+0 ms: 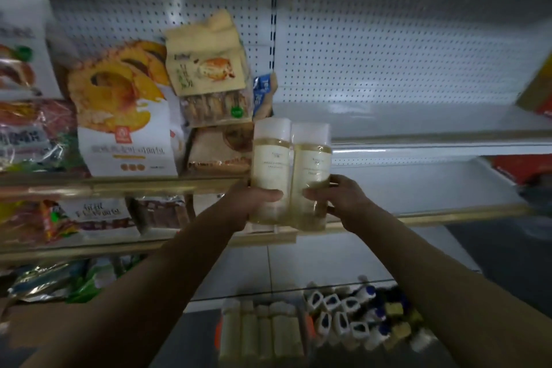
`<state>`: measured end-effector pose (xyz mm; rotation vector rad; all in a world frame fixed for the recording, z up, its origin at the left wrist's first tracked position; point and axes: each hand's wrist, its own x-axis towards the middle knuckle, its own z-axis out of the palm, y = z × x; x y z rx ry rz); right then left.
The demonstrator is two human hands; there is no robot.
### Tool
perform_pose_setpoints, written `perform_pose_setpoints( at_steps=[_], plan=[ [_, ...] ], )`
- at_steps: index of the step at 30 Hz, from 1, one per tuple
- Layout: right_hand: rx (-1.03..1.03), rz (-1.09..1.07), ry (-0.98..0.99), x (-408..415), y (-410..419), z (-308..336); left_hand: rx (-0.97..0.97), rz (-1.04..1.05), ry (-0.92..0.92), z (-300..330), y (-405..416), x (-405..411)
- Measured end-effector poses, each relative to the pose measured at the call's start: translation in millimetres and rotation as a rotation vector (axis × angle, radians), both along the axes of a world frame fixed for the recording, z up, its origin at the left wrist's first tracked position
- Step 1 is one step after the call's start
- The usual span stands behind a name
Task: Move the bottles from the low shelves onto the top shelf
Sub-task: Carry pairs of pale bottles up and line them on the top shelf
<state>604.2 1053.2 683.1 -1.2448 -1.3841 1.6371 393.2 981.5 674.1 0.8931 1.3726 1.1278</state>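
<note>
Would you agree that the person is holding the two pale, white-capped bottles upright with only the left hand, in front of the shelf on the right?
Not quite: both hands hold them. In the head view the left hand grips the left bottle and the right hand the right bottle. They are upright, in front of the shelf on the right.

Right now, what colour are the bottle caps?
White, on both bottles; the head view shows it.

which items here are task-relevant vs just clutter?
Job:
- two pale bottles, side by side, held by left hand and right hand
- more bottles on the low shelf
- bare white shelf at upper right

Lying about:
- snack bags
- white-capped dark bottles
- red pack
</note>
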Motion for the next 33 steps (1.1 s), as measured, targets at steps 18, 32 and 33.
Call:
perform_pose_setpoints(
  at_steps=[18, 32, 33],
  plan=[
    [0.432, -0.085, 0.212, 16, 15, 214, 0.359, 0.018, 0.041, 217, 32, 9],
    [0.614, -0.063, 0.231, 25, 99, 308, 0.535, 0.041, 0.089, 313, 109, 20],
    [0.623, -0.063, 0.237, 24, 108, 317, 0.545, 0.050, 0.088, 320, 118, 19]
  ],
)
